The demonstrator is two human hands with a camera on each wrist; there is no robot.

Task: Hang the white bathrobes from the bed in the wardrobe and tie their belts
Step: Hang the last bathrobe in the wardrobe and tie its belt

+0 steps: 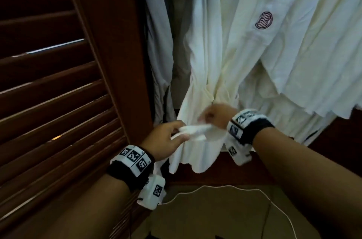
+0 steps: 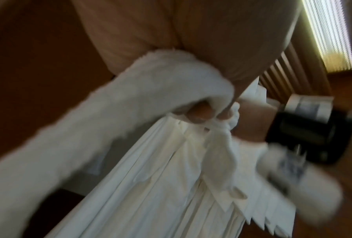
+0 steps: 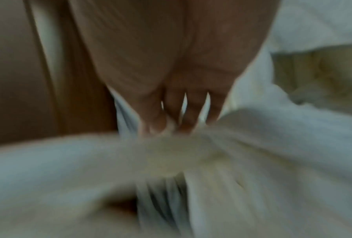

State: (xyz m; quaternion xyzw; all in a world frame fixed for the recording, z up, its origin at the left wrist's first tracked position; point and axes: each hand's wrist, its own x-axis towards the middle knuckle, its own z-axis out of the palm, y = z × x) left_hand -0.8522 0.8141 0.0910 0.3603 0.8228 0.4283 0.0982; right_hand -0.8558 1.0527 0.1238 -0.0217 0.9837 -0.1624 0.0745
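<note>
The left hand (image 1: 163,140) grips one end of the white belt (image 1: 193,131), fingers curled round it, and the right hand (image 1: 217,116) pinches the other end just beside it. The belt runs taut between the two grips at the gathered waist of the bathrobe (image 1: 207,66), which hangs directly above both hands. A second bathrobe (image 1: 305,47) hangs to the right of the right hand, and the louvred wardrobe door (image 1: 51,82) stands left of the left hand
</note>
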